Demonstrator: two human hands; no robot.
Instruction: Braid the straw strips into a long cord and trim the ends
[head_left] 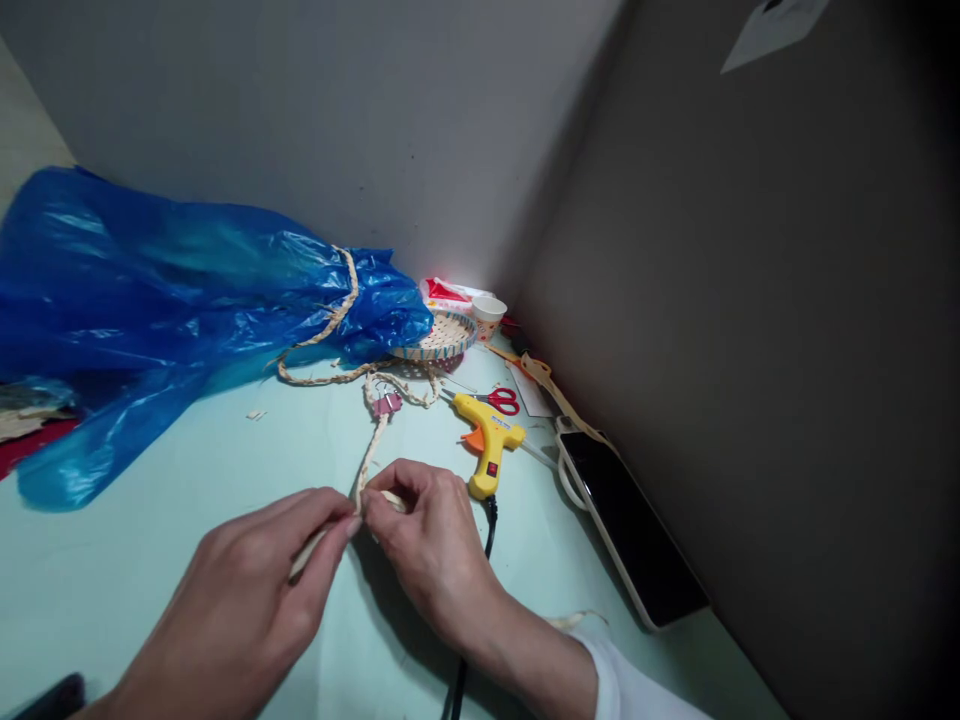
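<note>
A pale braided cord (370,455) runs down the table toward me, and both hands pinch its near end. My left hand (251,570) is closed on a flat, light strand that shows between thumb and fingers. Close against it, my right hand (431,545) is closed on another light strand, whose tip sticks out beneath the fingers. The strands meet the braid between my fingertips. A pink binder clip (388,403) grips the cord farther up. Beyond the clip the cord bends and continues toward a blue plastic bag (187,290). My fingers partly hide the strands.
A yellow glue gun (491,440) with a black cable lies right of my hands, beside red-handled scissors (504,401). A phone (637,530) lies along the right wall. A woven basket (442,337) and a paper cup (488,312) stand at the back corner.
</note>
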